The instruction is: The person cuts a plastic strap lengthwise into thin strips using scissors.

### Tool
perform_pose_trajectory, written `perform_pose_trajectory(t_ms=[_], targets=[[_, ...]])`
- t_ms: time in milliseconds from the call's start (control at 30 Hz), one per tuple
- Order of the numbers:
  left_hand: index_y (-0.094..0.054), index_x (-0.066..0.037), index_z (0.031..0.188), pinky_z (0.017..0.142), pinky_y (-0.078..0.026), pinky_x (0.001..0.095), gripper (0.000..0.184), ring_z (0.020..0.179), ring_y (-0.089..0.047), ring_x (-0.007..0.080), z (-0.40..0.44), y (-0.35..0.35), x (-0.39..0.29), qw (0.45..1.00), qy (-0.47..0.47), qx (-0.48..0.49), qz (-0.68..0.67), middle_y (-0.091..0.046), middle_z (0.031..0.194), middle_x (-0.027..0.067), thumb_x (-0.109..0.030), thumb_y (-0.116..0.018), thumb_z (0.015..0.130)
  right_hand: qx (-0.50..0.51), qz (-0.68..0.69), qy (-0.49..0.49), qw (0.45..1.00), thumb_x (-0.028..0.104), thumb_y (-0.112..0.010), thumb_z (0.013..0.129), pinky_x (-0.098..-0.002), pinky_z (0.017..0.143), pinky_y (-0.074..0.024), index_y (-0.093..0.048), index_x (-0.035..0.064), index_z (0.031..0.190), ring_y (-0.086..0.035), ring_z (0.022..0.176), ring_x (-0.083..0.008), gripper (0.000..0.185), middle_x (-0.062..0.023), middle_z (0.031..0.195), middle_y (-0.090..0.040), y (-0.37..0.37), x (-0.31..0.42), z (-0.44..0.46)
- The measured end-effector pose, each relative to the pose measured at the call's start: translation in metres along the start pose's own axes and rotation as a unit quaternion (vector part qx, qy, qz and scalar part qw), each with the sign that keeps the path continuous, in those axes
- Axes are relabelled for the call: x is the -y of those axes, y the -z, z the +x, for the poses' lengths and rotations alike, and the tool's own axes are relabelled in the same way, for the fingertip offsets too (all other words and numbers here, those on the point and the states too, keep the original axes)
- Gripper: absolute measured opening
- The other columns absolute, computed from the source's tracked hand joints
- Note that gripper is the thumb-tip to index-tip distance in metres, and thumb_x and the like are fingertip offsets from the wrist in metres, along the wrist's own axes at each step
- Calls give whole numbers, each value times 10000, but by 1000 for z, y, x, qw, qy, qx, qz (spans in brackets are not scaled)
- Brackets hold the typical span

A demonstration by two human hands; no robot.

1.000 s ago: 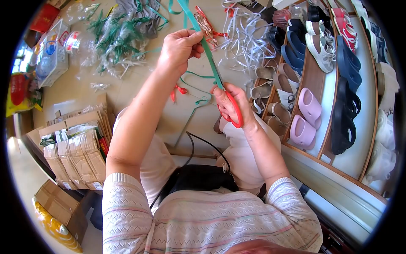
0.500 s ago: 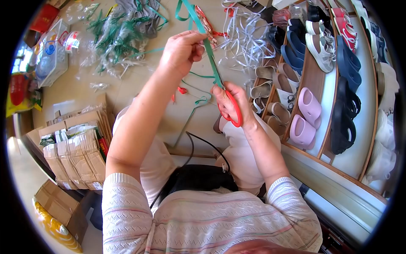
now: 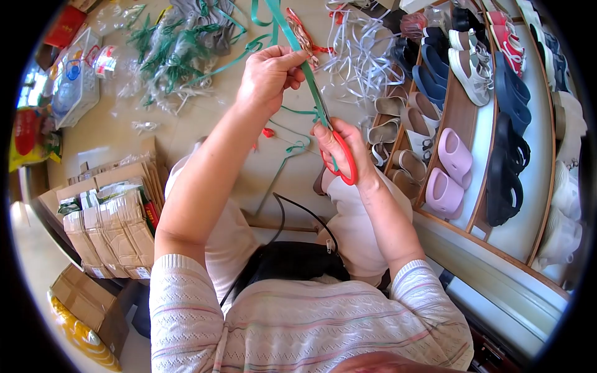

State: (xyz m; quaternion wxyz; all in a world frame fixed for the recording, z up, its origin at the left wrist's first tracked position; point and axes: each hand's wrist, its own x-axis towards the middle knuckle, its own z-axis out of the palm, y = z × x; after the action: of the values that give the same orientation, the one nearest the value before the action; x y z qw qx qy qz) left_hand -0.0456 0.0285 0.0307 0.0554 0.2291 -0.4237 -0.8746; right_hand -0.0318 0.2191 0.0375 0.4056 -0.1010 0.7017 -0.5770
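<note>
Between the thumb and fingers of my left hand (image 3: 268, 76) a green ribbon (image 3: 313, 84) is pinched, stretched down toward my right hand. My right hand (image 3: 344, 146) grips red-handled scissors (image 3: 349, 163), whose blades point up and lie along the ribbon; whether they are closed is hard to make out. A bit of green shows through the handle loop. More of the ribbon loops above my left hand. On the floor below, a thin green strand (image 3: 278, 177) trails down, and a small red scrap (image 3: 268, 132) lies near my left wrist.
Tangled green and clear strips (image 3: 171, 62) lie on the floor at upper left, white ribbons (image 3: 357, 53) at upper middle. A shoe rack (image 3: 463, 118) fills the right side. Flattened cardboard (image 3: 112, 227) stands left. A black bag (image 3: 298, 261) rests in my lap.
My left hand has shifted slightly, still pinching the ribbon. The loose ribbon above it hangs differently, and green now shows through the scissors' handle. My right hand stays nearly still.
</note>
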Motion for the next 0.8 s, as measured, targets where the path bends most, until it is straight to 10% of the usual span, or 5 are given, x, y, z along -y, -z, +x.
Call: perform_pose_trajectory(t_ms=[267,800], targets=[[-544,-23,761,434,-321,209,108,494,-454,87,-4,-3,4,1000,20,24,0,-510,595,27,-84,-630,784,-8,24,33,999,377,-619,820,-200,418,-301,-492,64,739,-362,479,-32,347,57,561,-394,0,1,7],[-535,-33,770,449,-347,211,102,497,-469,87,3,3,-1,999,4,-11,-45,-514,643,13,-76,-624,798,4,14,3,1000,346,-553,868,-193,368,-285,-517,3,922,-345,410,-37,349,49,551,-394,-4,-3,3]])
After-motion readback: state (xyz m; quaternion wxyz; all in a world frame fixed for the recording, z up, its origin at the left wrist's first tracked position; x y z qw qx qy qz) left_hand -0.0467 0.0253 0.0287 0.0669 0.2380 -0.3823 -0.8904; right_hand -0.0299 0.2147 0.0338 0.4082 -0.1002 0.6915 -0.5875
